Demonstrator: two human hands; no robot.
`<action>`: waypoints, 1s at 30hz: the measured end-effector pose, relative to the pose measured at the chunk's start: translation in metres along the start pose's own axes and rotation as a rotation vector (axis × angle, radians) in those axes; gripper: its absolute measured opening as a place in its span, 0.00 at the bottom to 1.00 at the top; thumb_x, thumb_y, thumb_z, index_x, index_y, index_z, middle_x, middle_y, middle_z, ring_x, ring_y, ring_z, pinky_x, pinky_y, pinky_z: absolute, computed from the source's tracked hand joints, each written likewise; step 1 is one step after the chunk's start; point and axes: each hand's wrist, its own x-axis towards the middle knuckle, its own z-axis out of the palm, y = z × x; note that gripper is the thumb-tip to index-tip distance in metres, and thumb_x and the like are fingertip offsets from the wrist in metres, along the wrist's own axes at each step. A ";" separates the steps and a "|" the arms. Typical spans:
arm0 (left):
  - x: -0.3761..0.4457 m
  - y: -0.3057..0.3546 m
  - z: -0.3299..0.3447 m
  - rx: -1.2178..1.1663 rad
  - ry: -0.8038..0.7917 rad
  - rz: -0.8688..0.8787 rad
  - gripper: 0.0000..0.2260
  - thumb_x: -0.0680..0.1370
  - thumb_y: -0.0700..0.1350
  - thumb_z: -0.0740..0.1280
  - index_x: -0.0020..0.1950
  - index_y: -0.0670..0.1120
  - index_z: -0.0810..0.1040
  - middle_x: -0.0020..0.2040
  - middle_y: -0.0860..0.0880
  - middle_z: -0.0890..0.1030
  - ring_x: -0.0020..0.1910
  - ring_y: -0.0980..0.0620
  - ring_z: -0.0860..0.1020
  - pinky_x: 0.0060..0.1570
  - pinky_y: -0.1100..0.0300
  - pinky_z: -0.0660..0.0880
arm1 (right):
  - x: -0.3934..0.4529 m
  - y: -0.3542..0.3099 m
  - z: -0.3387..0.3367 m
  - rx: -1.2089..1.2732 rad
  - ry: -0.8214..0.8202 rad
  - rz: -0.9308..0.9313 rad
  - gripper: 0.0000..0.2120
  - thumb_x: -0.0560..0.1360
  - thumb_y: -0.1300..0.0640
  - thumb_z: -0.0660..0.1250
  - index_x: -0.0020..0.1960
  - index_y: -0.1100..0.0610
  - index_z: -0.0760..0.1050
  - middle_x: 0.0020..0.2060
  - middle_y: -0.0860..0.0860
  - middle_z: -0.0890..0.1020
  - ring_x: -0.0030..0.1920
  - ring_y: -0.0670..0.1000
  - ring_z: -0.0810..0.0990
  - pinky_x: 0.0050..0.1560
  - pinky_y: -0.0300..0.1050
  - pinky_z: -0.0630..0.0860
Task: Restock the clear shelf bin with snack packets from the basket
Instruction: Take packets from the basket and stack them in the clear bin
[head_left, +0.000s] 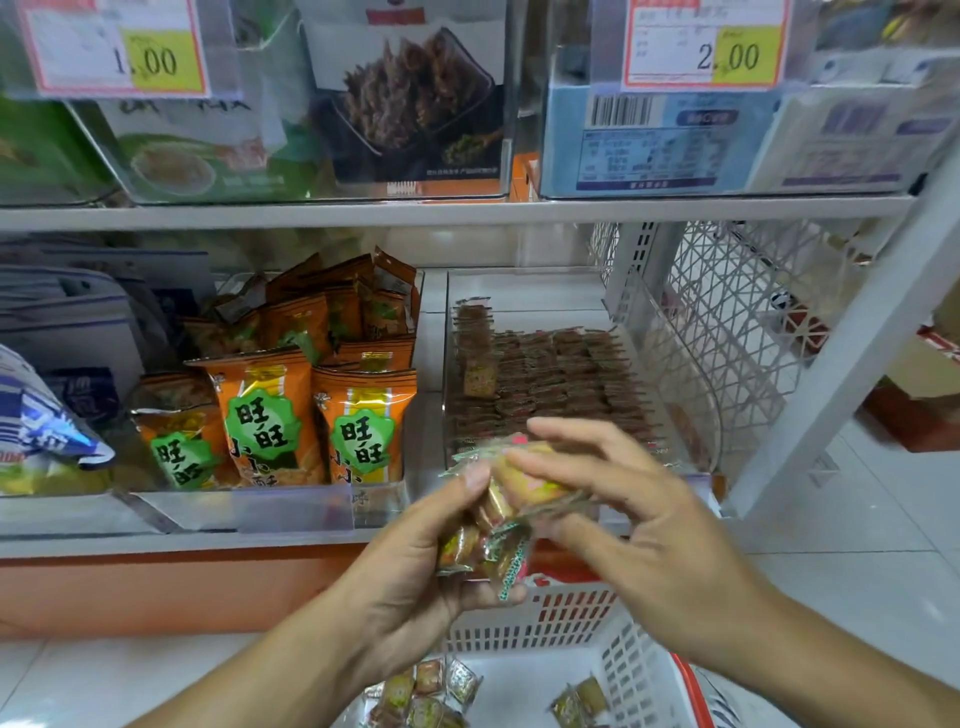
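**Two hands hold small snack packets by the clear bin**

Down in front of the lower shelf (208, 543), the left hand (415, 561) holds a bunch of small snack packets (483, 540). Its fingers are curled around the bunch, with the thumb pressed on top. The right hand (639, 525) is just beside it. Its thumb and first finger pinch the top packet (524, 475), and its other fingers are spread out and loose.

Right behind the hands sits the clear bin (670, 338) on the lower shelf. It has neat rows of small brown packets (561, 374) lying in it, and the hands are at its front edge.

Below the hands is the white basket (540, 618) with holes in its wall and a red rim. A few more little packets (426, 696) lie at its bottom.

Left of the clear bin is another bin full of orange snack bags (311, 410) with green labels. Higher up are more bins and two price tags, one (117, 47) reading 1.00 and one (706, 44) reading 2.00.
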 end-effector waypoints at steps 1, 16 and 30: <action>0.000 0.001 0.000 -0.010 0.008 0.018 0.31 0.57 0.58 0.86 0.57 0.48 0.87 0.51 0.41 0.86 0.41 0.47 0.85 0.34 0.53 0.83 | -0.002 0.001 0.002 -0.033 -0.084 -0.005 0.20 0.77 0.45 0.70 0.68 0.33 0.74 0.73 0.34 0.67 0.73 0.38 0.68 0.68 0.39 0.71; 0.000 0.010 -0.002 0.361 0.081 0.146 0.27 0.67 0.59 0.79 0.61 0.47 0.84 0.51 0.39 0.85 0.37 0.50 0.81 0.35 0.56 0.79 | 0.014 -0.006 -0.007 0.634 -0.220 0.509 0.18 0.80 0.62 0.66 0.68 0.53 0.78 0.62 0.54 0.83 0.64 0.57 0.81 0.66 0.55 0.75; 0.001 0.027 0.008 0.451 0.325 0.302 0.37 0.53 0.66 0.83 0.60 0.69 0.76 0.60 0.61 0.78 0.55 0.52 0.84 0.52 0.51 0.82 | 0.066 0.013 -0.038 0.579 -0.215 0.578 0.26 0.71 0.71 0.72 0.68 0.62 0.74 0.52 0.55 0.84 0.45 0.51 0.85 0.52 0.39 0.78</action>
